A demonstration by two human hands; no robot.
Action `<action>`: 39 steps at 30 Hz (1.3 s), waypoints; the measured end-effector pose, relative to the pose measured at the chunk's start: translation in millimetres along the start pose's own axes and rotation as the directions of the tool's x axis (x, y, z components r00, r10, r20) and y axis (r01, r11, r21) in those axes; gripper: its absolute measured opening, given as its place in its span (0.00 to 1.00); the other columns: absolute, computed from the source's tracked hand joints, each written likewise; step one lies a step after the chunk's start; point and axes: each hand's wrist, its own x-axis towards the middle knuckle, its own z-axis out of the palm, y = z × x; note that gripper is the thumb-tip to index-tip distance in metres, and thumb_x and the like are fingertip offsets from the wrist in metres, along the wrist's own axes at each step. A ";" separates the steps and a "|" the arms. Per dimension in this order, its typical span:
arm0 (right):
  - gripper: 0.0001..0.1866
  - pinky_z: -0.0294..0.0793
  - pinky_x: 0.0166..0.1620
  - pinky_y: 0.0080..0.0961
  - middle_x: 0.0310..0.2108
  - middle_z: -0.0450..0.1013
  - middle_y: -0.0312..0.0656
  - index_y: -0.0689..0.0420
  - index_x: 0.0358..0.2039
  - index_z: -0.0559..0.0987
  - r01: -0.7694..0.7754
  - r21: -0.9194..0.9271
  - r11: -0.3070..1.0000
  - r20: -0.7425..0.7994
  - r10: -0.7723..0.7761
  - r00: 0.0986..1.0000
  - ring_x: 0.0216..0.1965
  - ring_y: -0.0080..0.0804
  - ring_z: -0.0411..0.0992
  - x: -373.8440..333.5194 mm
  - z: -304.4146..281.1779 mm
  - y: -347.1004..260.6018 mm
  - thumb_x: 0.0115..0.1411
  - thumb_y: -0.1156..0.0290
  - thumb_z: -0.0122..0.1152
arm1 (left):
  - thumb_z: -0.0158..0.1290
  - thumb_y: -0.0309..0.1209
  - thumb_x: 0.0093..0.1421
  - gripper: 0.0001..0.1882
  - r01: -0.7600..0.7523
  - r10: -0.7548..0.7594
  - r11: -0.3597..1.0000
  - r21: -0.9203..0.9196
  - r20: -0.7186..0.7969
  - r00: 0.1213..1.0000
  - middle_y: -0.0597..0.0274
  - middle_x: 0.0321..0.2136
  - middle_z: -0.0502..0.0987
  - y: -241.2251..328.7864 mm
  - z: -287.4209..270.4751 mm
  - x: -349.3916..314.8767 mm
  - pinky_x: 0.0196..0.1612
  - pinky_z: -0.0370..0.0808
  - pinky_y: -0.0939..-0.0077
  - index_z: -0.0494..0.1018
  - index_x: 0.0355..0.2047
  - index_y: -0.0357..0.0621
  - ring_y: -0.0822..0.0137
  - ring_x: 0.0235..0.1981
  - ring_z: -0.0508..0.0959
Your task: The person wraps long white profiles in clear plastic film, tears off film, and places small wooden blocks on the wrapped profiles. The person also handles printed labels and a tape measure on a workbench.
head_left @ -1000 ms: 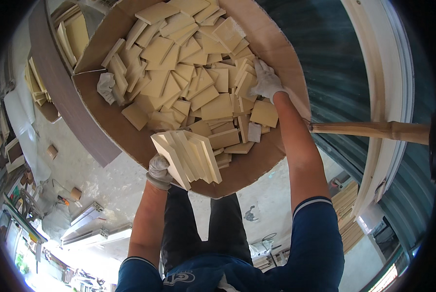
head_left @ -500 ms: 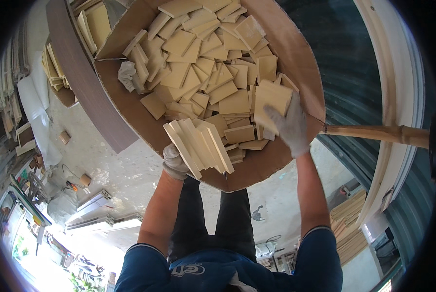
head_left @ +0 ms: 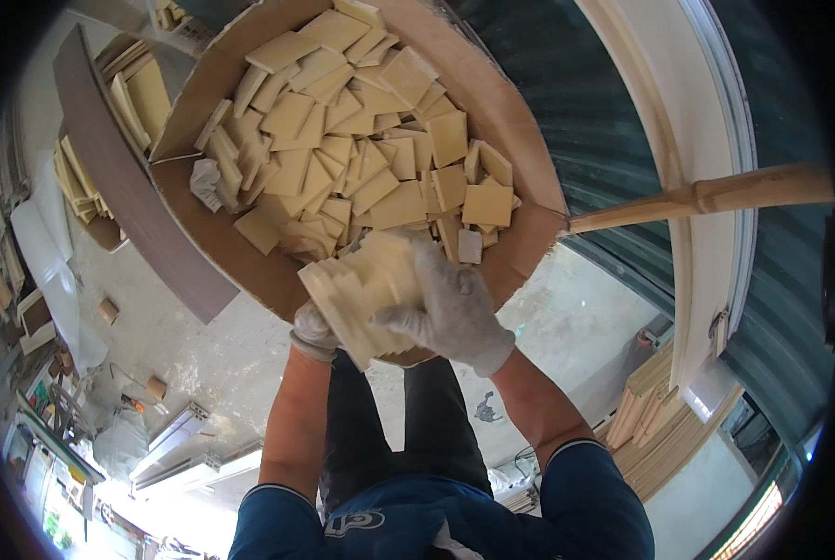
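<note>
Both my hands wear pale grey work gloves. My left hand [head_left: 314, 331] is closed round the left side of a stack of flat wooden pieces [head_left: 366, 280], held tilted over the near edge of a cardboard box [head_left: 515, 103]. On the other side of the stack, my right hand [head_left: 459, 313] has its thumb across the near face and its fingers behind, closed on it. The stack looks blurred and its pieces are unevenly lined up. Inside the box lies a heap of loose wooden pieces [head_left: 343, 131], pale and mostly square or oblong, partly hidden by the stack.
A crumpled whitish scrap [head_left: 205, 184] lies at the box's left wall. A long dark brown board [head_left: 138, 187] leans beside it, with more wooden pieces [head_left: 86, 182] beyond. At the right, a bamboo pole [head_left: 716, 194] meets the box's corner. Wooden strips [head_left: 660, 420] are stacked lower right.
My right hand has come left and nearer, from over the heap to the stack, bringing its wooden pieces there. My left hand still holds the stack. The view has shifted, so the box appears further left.
</note>
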 end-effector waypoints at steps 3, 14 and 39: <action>0.47 0.77 0.46 0.34 0.44 0.76 0.51 0.60 0.62 0.64 -0.255 0.447 0.857 0.410 0.057 0.910 0.45 0.43 0.78 -6.5 -7.8 24.3 0.56 0.34 0.61 | 0.43 0.57 0.65 0.36 0.118 -0.121 0.991 -0.057 -0.051 0.991 0.53 0.64 0.64 4.8 5.5 -3.0 0.68 0.60 0.48 0.57 0.67 0.53 0.50 0.66 0.63; 0.29 0.64 0.55 0.42 0.50 0.73 0.43 0.44 0.58 0.72 0.003 -0.913 0.407 0.230 0.510 0.829 0.53 0.41 0.68 61.3 7.3 258.9 0.55 0.61 0.64 | 0.33 0.62 0.66 0.41 0.210 -0.254 0.927 -0.310 -0.106 0.962 0.45 0.63 0.64 25.8 -5.0 -5.4 0.66 0.61 0.44 0.54 0.69 0.46 0.47 0.64 0.65; 0.59 0.67 0.61 0.37 0.57 0.67 0.49 0.64 0.66 0.56 -0.242 0.808 0.537 0.137 0.229 0.964 0.58 0.39 0.68 4.3 26.2 -40.4 0.46 0.38 0.74 | 0.72 0.43 0.30 0.67 0.201 -0.174 0.978 0.052 -0.324 0.930 0.51 0.62 0.65 91.1 77.7 8.1 0.67 0.63 0.60 0.50 0.69 0.34 0.54 0.62 0.68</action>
